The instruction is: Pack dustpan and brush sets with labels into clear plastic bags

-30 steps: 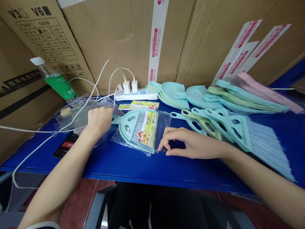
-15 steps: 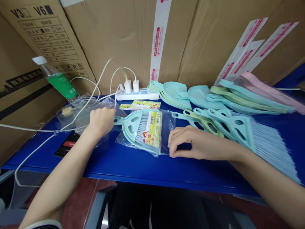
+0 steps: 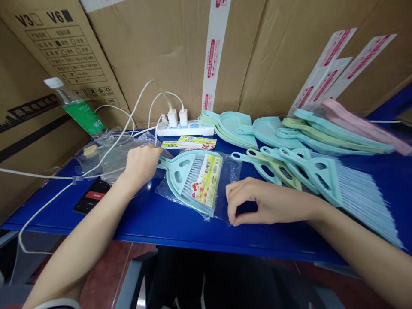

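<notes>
A light-blue dustpan [image 3: 174, 180] with a small brush [image 3: 193, 171] on it lies inside a clear plastic bag [image 3: 222, 210]. On the brush is a yellow and white printed card [image 3: 208, 180]. My left hand [image 3: 143, 163] is closed at the tip of the dustpan's handle; its fingertips are mostly hidden behind the knuckles. At the bag's right end, my right hand [image 3: 246, 199] pinches the loose film between thumb and fingers.
Several brushes [image 3: 328, 176] lie at right, with dustpans [image 3: 231, 124] behind them. Printed cards [image 3: 196, 142] sit before a power strip [image 3: 189, 128]. At left are a bottle [image 3: 82, 113], plastic film [image 3: 109, 156], cables and a phone [image 3: 93, 195]. Cardboard boxes [image 3: 167, 51] wall the back.
The bagged dustpan and brush have turned slightly, their right end coming nearer the front edge. My right hand has moved toward me with the film, and my left hand has shifted slightly right.
</notes>
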Demonstrator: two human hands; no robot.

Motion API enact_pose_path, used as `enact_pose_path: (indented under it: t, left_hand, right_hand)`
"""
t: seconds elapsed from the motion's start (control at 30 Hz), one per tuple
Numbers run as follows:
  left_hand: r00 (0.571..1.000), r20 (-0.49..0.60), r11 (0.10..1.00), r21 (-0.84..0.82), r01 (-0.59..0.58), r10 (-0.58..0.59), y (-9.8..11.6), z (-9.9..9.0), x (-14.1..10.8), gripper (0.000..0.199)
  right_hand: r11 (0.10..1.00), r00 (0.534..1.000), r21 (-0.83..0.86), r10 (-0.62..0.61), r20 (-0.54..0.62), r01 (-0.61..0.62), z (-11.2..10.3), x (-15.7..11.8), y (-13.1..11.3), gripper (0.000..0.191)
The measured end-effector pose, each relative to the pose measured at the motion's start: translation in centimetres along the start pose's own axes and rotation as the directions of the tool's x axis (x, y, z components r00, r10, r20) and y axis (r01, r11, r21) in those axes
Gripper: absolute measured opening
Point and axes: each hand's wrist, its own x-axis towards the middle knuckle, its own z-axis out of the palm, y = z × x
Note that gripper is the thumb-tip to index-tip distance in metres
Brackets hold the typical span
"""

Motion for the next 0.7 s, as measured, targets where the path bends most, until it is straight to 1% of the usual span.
enact_pose_path:
  t: [0.1,0.27,0.37,0.43,0.5,0.53,0.6,0.63,0.7]
  left_hand:
    - [1.0,0.023,0.996,0.088,-0.003,0.001,0.2,-0.3,-0.1,0.048]
    - [1.0,0.015,0.997,0.077,-0.007,0.006,0.1,-0.2,0.0,0.047]
    - [1.0,0.006,0.996,0.091,-0.018,0.018,0.0,0.0,0.3,0.046]
    - [1.0,-0.011,0.996,0.087,-0.013,0.014,-0.1,0.1,0.4,0.043]
    - [1.0,-0.029,0.997,0.081,0.002,0.001,-0.2,0.2,0.4,0.042]
    - [0.999,-0.041,0.997,0.081,0.008,-0.004,-0.2,0.2,0.3,0.041]
    - [0.998,-0.068,0.997,0.084,0.001,0.004,-0.1,0.1,0.2,0.042]
    - [0.996,-0.084,0.996,0.083,-0.015,0.022,0.0,0.0,0.1,0.042]
    - [0.992,-0.108,0.995,0.074,-0.063,0.071,0.2,-0.1,-0.1,0.042]
  right_hand:
    - [1.0,1.0,0.008,0.018,0.004,-0.018,0.1,0.0,-0.3,0.009]
    - [0.999,1.0,-0.034,0.003,0.006,-0.002,0.4,0.1,-0.4,0.011]
    - [1.0,1.0,0.002,-0.023,0.019,0.023,0.6,0.1,-0.5,0.008]
    - [0.999,1.0,0.037,-0.021,0.003,0.021,0.5,0.1,-0.7,0.009]
    - [1.0,0.996,0.016,-0.011,-0.086,0.012,0.1,0.1,-0.7,0.013]
    - [0.999,0.987,-0.036,-0.008,-0.163,0.002,-0.1,0.0,-0.7,0.015]
    - [0.975,0.942,-0.216,-0.028,-0.334,-0.047,-0.5,0.0,-0.1,0.02]
    - [0.943,0.913,-0.322,-0.052,-0.405,-0.089,-0.7,-0.1,0.3,0.022]
    - [0.84,0.878,-0.51,-0.092,-0.47,-0.185,-0.9,-0.1,1.3,0.027]
